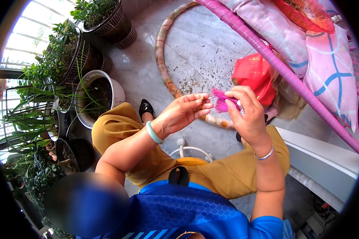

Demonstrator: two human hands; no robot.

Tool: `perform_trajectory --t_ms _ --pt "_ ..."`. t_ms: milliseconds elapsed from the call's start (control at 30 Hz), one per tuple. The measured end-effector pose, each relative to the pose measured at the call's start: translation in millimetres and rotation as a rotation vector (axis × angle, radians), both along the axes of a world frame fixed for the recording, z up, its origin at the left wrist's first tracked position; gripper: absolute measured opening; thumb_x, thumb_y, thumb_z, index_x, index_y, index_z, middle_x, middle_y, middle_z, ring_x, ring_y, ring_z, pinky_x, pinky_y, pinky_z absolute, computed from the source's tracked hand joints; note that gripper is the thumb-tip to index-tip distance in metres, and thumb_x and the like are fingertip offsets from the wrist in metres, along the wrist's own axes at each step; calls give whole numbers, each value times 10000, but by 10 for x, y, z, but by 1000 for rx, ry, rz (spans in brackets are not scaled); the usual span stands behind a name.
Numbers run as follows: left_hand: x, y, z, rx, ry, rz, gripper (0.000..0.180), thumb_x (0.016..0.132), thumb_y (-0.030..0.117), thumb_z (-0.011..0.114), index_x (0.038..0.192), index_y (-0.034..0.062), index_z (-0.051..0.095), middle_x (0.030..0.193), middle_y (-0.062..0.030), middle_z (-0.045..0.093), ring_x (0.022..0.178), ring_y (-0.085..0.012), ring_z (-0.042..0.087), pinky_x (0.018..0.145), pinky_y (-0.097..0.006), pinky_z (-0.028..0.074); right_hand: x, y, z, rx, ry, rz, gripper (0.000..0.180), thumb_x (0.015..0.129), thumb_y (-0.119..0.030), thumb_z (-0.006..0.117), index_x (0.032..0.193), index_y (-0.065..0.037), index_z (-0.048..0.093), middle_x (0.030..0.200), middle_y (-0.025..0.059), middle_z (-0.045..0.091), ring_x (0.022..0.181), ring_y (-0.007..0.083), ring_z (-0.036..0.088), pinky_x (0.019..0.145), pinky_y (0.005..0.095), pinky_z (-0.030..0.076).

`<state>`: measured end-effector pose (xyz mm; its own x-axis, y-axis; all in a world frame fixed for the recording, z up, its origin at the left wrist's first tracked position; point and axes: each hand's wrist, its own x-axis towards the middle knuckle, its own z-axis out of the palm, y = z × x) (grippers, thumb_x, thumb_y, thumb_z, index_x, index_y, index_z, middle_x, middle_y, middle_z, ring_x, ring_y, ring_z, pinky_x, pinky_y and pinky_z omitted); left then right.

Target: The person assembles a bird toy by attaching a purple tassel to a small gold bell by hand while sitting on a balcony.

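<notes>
"Right hand closed on a small brush with splayed magenta bristles, and they point straight at the left hand!"

"And that left hand pinches a tiny, knobbly, yellowish-brown lump at its fingertips, just beside the bristles."

"Containers?"

"Left of the hands, a round white pot, dark soil and thin green leaves inside; beyond the right hand, a crumpled red bag, contents hidden!"
</notes>
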<state>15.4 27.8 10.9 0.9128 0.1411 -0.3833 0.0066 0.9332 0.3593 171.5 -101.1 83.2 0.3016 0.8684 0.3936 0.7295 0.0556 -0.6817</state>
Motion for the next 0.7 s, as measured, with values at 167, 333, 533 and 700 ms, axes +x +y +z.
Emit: perform_trajectory --t_ms 167,333,533,700 --pt "-13 -23 -3 15 -4 -3 239 936 103 459 1147 -2 499 1068 -96 573 1008 -188 579 902 -301 478 -15 -4 4 -3 -6 7 248 746 39 629 969 -34 549 924 122 559 805 273 594 662 337 490" --pt "-44 -29 -59 5 -22 2 194 929 103 477 1109 60 537 1069 -96 592 980 -173 587 840 -292 499 -15 -19 20 8 -27 3 254 745 41 627 975 -29 545 929 124 556 807 277 591 660 336 488" --pt "-16 -68 -76 94 48 63 169 914 105 511 1063 54 572 1037 -85 611 913 -152 600 787 -280 505 -41 -8 47 29 -11 -5 272 741 37 630 990 -31 542 957 133 549 822 286 585 661 339 485" --pt "-12 -115 -111 160 48 41 178 904 106 528 1065 39 565 987 -71 623 884 -154 610 798 -286 512 -173 11 -53 -16 41 77 301 717 60 617 993 -34 541 965 131 543 840 292 581 684 360 489"
